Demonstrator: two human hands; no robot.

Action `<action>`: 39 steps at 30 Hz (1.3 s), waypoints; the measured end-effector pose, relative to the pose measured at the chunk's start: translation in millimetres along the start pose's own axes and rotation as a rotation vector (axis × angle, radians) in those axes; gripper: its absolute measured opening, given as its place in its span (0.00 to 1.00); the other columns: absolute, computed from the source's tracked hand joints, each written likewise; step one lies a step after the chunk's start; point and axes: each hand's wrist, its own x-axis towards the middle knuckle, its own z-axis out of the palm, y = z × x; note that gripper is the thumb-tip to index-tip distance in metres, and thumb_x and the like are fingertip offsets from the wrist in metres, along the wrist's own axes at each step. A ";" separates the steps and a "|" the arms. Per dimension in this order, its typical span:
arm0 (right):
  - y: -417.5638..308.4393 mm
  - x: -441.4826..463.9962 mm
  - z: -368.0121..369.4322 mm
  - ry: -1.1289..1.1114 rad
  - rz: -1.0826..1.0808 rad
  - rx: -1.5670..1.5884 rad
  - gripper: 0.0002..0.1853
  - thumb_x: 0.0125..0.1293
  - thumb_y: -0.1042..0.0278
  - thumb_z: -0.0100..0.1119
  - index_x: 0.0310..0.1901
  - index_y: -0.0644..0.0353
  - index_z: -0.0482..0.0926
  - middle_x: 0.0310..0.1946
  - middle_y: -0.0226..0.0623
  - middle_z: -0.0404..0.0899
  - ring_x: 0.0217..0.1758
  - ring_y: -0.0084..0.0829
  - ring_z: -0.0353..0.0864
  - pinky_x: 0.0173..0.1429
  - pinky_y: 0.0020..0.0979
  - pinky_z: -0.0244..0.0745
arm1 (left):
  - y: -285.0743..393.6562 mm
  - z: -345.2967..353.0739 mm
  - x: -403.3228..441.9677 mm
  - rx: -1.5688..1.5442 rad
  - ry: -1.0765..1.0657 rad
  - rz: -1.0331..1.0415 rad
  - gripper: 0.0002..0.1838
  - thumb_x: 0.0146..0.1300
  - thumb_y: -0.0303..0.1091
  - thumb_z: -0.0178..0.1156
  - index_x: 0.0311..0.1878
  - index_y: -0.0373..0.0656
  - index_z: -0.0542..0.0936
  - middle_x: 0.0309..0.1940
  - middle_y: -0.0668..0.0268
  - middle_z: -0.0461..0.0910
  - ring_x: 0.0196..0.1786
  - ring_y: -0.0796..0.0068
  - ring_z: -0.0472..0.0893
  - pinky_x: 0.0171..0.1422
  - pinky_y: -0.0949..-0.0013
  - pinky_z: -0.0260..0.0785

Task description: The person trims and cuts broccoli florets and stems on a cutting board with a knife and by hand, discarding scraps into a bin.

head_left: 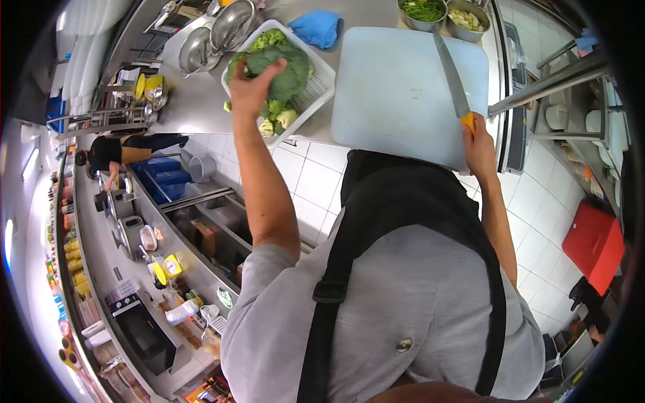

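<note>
My left hand (253,86) is wrapped round a large head of broccoli (287,70) over a white plastic basket (321,92). Smaller broccoli pieces (274,115) lie in the basket beneath and beside it. In my right hand (480,149) is the orange handle of a long kitchen knife (451,75). The blade points away from me and lies over the right side of a white cutting board (376,87). A few tiny green bits dot the board. Whether the broccoli touches the basket, I cannot tell.
Beyond the board stand a metal bowl of chopped greens (423,12) and a metal bowl of pale cut pieces (466,21). A blue cloth (316,28) and metal colanders (199,52) are on the steel counter. Another person (111,156) works at the far left. A red bin (591,238) stands right.
</note>
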 end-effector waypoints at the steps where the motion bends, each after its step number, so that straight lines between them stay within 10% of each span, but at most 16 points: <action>1: -0.2 -0.5 -0.1 0.024 -0.044 -0.016 0.20 0.81 0.64 0.56 0.69 0.60 0.71 0.44 0.67 0.86 0.49 0.68 0.86 0.51 0.58 0.80 | 29.5 2.5 -7.6 -0.064 -0.018 0.030 0.46 0.50 0.40 0.87 0.68 0.28 0.74 0.56 0.50 0.86 0.54 0.67 0.87 0.59 0.65 0.82; 5: 2.9 5.2 -5.6 -0.055 0.003 -0.030 0.21 0.80 0.64 0.57 0.68 0.61 0.69 0.43 0.67 0.86 0.49 0.70 0.84 0.52 0.59 0.78 | 82.3 59.8 -44.6 -0.298 -0.064 0.207 0.46 0.51 0.36 0.88 0.68 0.33 0.71 0.55 0.51 0.84 0.54 0.66 0.86 0.60 0.63 0.82; 10: -18.6 7.7 -37.2 -0.261 0.149 0.139 0.14 0.75 0.70 0.56 0.57 0.68 0.72 0.29 0.47 0.85 0.22 0.33 0.88 0.29 0.36 0.82 | 34.1 178.1 -74.4 -0.068 -0.126 0.628 0.48 0.45 0.32 0.90 0.66 0.41 0.68 0.63 0.52 0.75 0.65 0.57 0.80 0.66 0.57 0.79; 15: -26.7 -15.7 -61.6 -0.334 0.129 -0.021 0.16 0.68 0.72 0.57 0.54 0.69 0.71 0.32 0.59 0.84 0.29 0.49 0.89 0.39 0.46 0.84 | -8.7 222.0 -112.7 0.022 -0.250 0.626 0.44 0.42 0.31 0.87 0.62 0.45 0.70 0.69 0.48 0.70 0.74 0.45 0.72 0.75 0.51 0.70; 19: 7.1 -25.7 -54.9 -0.338 0.044 -0.081 0.16 0.72 0.65 0.59 0.50 0.69 0.70 0.35 0.67 0.83 0.43 0.67 0.85 0.53 0.55 0.77 | 4.8 204.3 -137.3 0.237 -0.148 0.624 0.39 0.45 0.32 0.86 0.57 0.46 0.71 0.69 0.47 0.71 0.70 0.47 0.76 0.70 0.51 0.73; 27: 6.9 -31.4 -52.6 -0.303 0.059 -0.004 0.18 0.80 0.57 0.59 0.46 0.68 0.71 0.30 0.62 0.81 0.37 0.62 0.84 0.46 0.52 0.76 | -2.6 179.5 -164.5 0.163 -0.094 0.088 0.30 0.64 0.47 0.80 0.53 0.37 0.73 0.45 0.53 0.83 0.38 0.67 0.85 0.38 0.64 0.78; 30: -12.0 -34.4 -60.9 -0.327 0.132 0.028 0.17 0.80 0.58 0.58 0.46 0.69 0.72 0.29 0.59 0.81 0.36 0.58 0.85 0.46 0.51 0.76 | -0.8 181.9 -153.9 0.104 -0.041 0.307 0.32 0.66 0.50 0.78 0.61 0.37 0.75 0.38 0.54 0.81 0.27 0.68 0.82 0.33 0.64 0.75; 35: -8.4 -33.6 -61.2 -0.303 0.094 0.008 0.17 0.79 0.59 0.59 0.49 0.69 0.74 0.29 0.55 0.82 0.29 0.49 0.85 0.41 0.47 0.78 | 16.2 184.6 -122.1 0.121 -0.301 0.481 0.17 0.70 0.31 0.68 0.61 0.41 0.85 0.49 0.50 0.85 0.40 0.53 0.85 0.48 0.57 0.80; 39: 12.7 -31.4 -57.0 -0.270 0.029 -0.015 0.17 0.79 0.59 0.60 0.50 0.68 0.76 0.28 0.54 0.83 0.24 0.45 0.84 0.37 0.44 0.78 | 14.9 187.6 -107.4 0.254 0.040 0.666 0.19 0.71 0.37 0.71 0.62 0.42 0.86 0.58 0.48 0.84 0.60 0.45 0.84 0.66 0.50 0.77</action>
